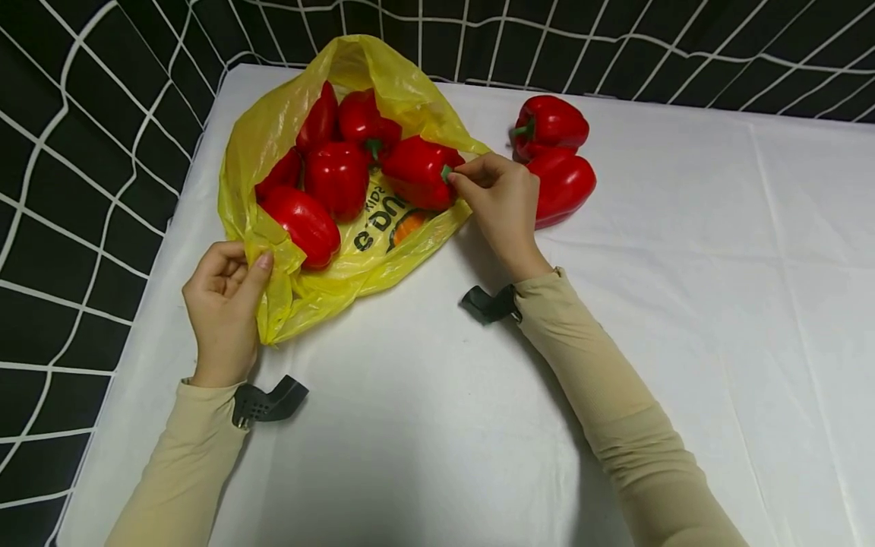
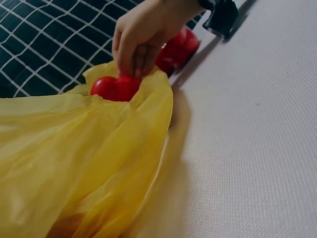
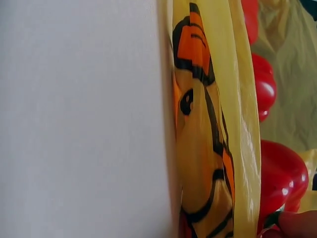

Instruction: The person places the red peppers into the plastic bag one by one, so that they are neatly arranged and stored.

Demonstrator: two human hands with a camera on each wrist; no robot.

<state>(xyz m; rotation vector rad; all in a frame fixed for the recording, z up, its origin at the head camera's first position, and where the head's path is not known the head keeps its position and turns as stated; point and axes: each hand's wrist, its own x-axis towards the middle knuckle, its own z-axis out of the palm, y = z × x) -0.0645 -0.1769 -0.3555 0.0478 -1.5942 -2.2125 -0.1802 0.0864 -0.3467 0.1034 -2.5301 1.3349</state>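
A yellow plastic bag [image 1: 239, 167] lies open on the white table, with several red bell peppers inside it. My left hand [image 1: 225, 304] pinches the bag's near-left rim between thumb and fingers. At the bag's right opening, my right hand [image 1: 499, 201] pinches the green stem of a red bell pepper [image 1: 417, 171]. That pepper is at the mouth of the bag; in the right wrist view its red side [image 3: 282, 173] shows just beyond the yellow rim. The left wrist view shows the right hand [image 2: 143, 39] reaching down over the bag's edge.
Two more red bell peppers, one farther back [image 1: 557, 121] and one nearer [image 1: 563, 186], lie on the white tablecloth [image 1: 683, 304] right of the bag, partly behind the right hand. A dark wall with white grid lines [image 1: 547, 38] borders the table's back and left.
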